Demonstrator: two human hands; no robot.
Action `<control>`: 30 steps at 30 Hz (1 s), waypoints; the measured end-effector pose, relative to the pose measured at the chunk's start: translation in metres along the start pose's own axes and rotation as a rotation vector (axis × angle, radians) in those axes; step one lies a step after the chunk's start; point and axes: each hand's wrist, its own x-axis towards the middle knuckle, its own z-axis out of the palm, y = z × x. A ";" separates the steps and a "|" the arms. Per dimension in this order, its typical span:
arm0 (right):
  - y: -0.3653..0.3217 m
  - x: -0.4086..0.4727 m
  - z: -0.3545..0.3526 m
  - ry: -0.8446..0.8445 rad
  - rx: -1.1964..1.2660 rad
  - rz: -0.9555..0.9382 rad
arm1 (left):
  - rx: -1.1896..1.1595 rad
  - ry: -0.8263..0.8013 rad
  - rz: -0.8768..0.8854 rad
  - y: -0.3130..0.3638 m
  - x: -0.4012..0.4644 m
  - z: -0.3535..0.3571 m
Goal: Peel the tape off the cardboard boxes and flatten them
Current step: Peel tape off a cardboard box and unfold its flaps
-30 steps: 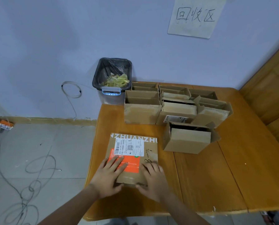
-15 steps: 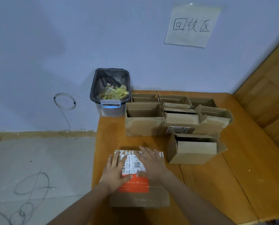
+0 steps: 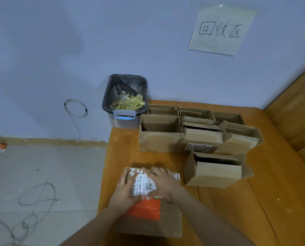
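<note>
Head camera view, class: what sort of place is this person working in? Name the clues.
Probably a recycling corner of a plain room: a handwritten paper sign taped to the pale wall, opened brown cardboard boxes massed on the orange wooden table, and a black-lined plastic bin of scraps.

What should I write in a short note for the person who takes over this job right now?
Left hand and right hand: both lie flat, fingers straight, pressing the flattened box with the shipping label, near the table's left front edge.
Done: this box looks flat.
Left: one open box stands to its right; a group of open boxes waits behind, all upright, not flattened. I cannot tell if tape remains on them.
Bin with peeled scraps stands beyond the table's far left corner.
</note>
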 end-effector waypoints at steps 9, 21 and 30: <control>-0.002 -0.019 -0.015 0.250 0.089 0.091 | 0.094 0.108 0.169 0.043 0.012 -0.031; -0.003 -0.060 -0.024 0.635 0.356 0.260 | 0.597 0.056 0.619 0.102 0.020 -0.037; -0.007 -0.106 0.000 0.791 0.310 0.108 | 0.456 0.181 0.659 0.096 0.004 -0.023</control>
